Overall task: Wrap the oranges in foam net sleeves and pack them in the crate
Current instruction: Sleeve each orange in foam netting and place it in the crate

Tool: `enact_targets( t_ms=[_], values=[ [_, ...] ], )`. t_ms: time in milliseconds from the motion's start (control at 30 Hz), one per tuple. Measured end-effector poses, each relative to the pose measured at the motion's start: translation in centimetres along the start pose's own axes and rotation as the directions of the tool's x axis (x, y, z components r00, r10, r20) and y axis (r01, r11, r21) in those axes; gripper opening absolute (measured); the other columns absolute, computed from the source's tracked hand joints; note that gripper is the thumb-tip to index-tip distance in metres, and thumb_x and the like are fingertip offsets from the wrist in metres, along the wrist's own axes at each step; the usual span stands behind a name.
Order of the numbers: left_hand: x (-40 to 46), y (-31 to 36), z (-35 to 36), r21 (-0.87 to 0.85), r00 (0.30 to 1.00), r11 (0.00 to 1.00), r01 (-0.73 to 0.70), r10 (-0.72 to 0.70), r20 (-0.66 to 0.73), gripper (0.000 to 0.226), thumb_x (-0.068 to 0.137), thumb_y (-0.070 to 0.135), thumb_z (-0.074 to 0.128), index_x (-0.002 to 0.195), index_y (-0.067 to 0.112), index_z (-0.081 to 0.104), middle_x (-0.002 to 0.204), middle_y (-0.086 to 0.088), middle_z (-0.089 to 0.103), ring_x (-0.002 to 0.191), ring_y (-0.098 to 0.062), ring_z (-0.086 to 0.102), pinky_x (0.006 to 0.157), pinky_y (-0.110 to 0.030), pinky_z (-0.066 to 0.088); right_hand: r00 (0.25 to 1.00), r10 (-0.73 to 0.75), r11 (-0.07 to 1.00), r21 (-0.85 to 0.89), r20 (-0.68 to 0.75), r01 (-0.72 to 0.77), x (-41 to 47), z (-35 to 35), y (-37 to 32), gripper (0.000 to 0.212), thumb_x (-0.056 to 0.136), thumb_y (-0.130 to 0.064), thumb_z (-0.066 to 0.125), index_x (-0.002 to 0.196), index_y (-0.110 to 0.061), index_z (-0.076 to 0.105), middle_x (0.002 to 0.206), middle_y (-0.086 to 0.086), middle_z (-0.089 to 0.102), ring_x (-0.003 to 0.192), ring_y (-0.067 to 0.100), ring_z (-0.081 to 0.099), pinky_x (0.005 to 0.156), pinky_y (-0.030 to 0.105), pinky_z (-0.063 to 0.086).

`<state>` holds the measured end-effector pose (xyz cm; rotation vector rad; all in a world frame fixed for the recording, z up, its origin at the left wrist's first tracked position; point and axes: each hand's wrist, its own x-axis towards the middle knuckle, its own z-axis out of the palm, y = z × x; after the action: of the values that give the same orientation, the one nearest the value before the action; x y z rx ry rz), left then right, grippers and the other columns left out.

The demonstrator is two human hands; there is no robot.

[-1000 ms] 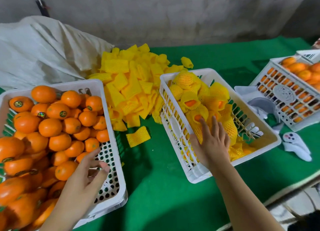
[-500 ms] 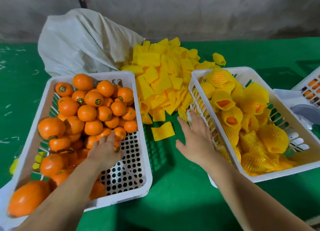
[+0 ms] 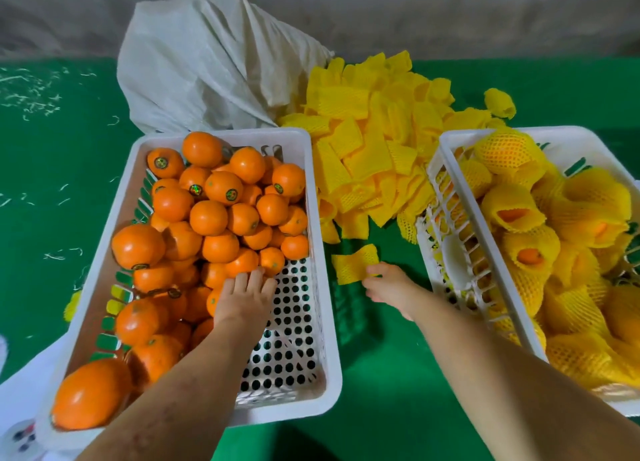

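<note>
Head view, left to right. White sack [image 3: 214,62] slumped at the far end of the left basket [image 3: 311,197], on green cloth [image 3: 381,374]. Left basket: white, perforated floor, long axis running from near edge to far edge, heaped with bare oranges [image 3: 207,218], glossy, several with small round stickers; near right corner of its floor bare. Left hand [image 3: 244,296] inside that basket, palm down, fingers spread over an orange [image 3: 239,265] at the near edge of the heap; whether they grip it, cannot tell. Right of the left basket, a pile of flat yellow foam sleeves [image 3: 374,142], stretching away toward the far side. One loose sleeve [image 3: 355,262] nearer than the pile, flat on the cloth just beside the basket's right wall, long axis roughly left to right, slightly tilted. Right hand [image 3: 389,287] pinching that sleeve's right end between thumb and fingers. Farthest right of the left basket, a crate [image 3: 460,239], white, slatted, angled, holding oranges already wrapped [image 3: 519,214] in yellow netting, open ends showing orange.
</note>
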<state>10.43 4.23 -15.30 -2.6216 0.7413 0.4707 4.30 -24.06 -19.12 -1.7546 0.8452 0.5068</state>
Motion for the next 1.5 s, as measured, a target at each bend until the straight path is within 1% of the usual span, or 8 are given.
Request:
enact_targets(
  t_ms=[233, 400, 533, 667, 867, 1033, 1233, 1500],
  values=[
    [0.3, 0.5, -1.1, 0.099, 1.000, 0.995, 0.023, -0.024, 0.006, 0.058, 0.102, 0.025, 0.053, 0.152, 0.023, 0.023, 0.139, -0.005, 0.035, 0.125, -0.027, 0.039, 0.100, -0.036, 0.033, 0.987, -0.029, 0.981, 0.185, -0.161, 0.059, -0.8, 2.2, -0.5, 0.035, 0.096, -0.019, 0.067, 0.130, -0.012, 0.070, 0.122, 0.008, 0.073, 0.113, 0.024, 0.067, 0.107, 0.044, 0.052],
    [0.2, 0.4, -1.3, 0.148, 1.000, 0.989, -0.020, 0.017, 0.023, 0.063, 0.101, 0.028, 0.059, 0.153, 0.023, 0.024, 0.142, -0.003, 0.035, 0.129, -0.026, 0.040, 0.105, -0.036, 0.034, 0.990, -0.010, 0.964, 0.262, -0.142, 0.047, -1.3, 3.6, -0.7, 0.065, 0.092, -0.008, 0.067, 0.153, -0.012, 0.045, 0.103, 0.007, 0.073, 0.088, 0.022, 0.070, 0.096, 0.044, 0.059],
    [0.2, 0.4, -0.8, 0.202, 1.000, 0.979, -0.029, 0.026, 0.015, 0.054, 0.101, 0.026, 0.057, 0.148, 0.022, 0.032, 0.137, -0.005, 0.036, 0.125, -0.028, 0.040, 0.102, -0.037, 0.034, 0.989, -0.071, 0.996, 0.040, -0.131, 0.077, -2.0, 4.8, -0.4, 0.007, 0.093, -0.018, 0.068, 0.090, -0.017, 0.074, 0.076, 0.004, 0.069, 0.064, 0.020, 0.056, 0.062, 0.032, 0.044],
    [0.8, 0.5, -0.5, 0.235, 0.997, 0.968, -0.083, 0.080, 0.022, 0.059, 0.101, 0.030, 0.061, 0.150, 0.027, 0.029, 0.141, -0.003, 0.048, 0.128, -0.029, 0.043, 0.102, -0.038, 0.035, 0.956, -0.149, 0.982, 0.072, -0.254, 0.173, -2.6, 5.1, 0.1, 0.020, 0.097, -0.026, 0.068, 0.084, -0.011, 0.072, 0.077, 0.013, 0.067, 0.063, 0.021, 0.050, 0.060, 0.033, 0.037],
    [0.0, 0.4, -2.0, -0.169, 0.995, 0.982, 0.083, -0.073, 0.065, 0.072, 0.094, 0.058, 0.064, 0.154, 0.029, 0.034, 0.149, -0.003, 0.048, 0.141, -0.031, 0.042, 0.114, -0.042, 0.035, 0.907, -0.257, 0.898, 0.264, -0.334, 0.352, -6.9, 4.7, -3.0, 0.045, 0.095, -0.050, 0.067, 0.062, -0.030, 0.045, 0.061, -0.014, 0.039, 0.054, 0.005, 0.035, 0.057, 0.028, 0.029],
    [-3.9, -1.3, -5.4, -0.913, 0.985, 0.371, 0.171, -0.095, 0.146, 0.064, 0.087, 0.056, 0.076, 0.141, 0.031, 0.050, 0.121, 0.000, 0.064, 0.106, -0.022, 0.064, 0.088, -0.040, 0.055, 0.905, -0.344, 0.820, 0.390, -0.249, 0.419, -12.5, 4.4, -4.5, 0.034, 0.091, -0.073, 0.058, 0.083, -0.043, 0.069, 0.077, -0.025, 0.067, 0.069, -0.004, 0.061, 0.070, 0.024, 0.054],
    [-10.6, -0.1, -6.9, -0.872, 0.980, -0.490, 0.002, -0.174, 0.100, 0.052, 0.081, 0.053, 0.083, 0.124, 0.038, 0.058, 0.118, -0.006, 0.071, 0.085, -0.019, 0.071, 0.073, -0.032, 0.056, 0.880, -0.435, 0.781, 0.406, -0.194, 0.475, -15.7, 7.1, -5.0, 0.033, 0.103, -0.060, 0.044, 0.108, -0.046, 0.074, 0.109, -0.015, 0.077, 0.101, -0.001, 0.071, 0.075, 0.011, 0.054],
    [-13.4, 3.7, -6.9, -0.919, 0.962, -0.313, -0.241, -0.201, -0.184, 0.058, 0.086, 0.052, 0.078, 0.138, 0.043, 0.054, 0.124, 0.016, 0.071, 0.105, 0.001, 0.070, 0.081, -0.015, 0.057, 0.860, -0.429, 0.796, 0.333, -0.278, 0.505, -15.6, 6.9, -4.8, 0.028, 0.108, -0.046, 0.043, 0.097, -0.038, 0.068, 0.096, -0.015, 0.073, 0.099, 0.014, 0.068, 0.085, 0.035, 0.053]
  ],
)
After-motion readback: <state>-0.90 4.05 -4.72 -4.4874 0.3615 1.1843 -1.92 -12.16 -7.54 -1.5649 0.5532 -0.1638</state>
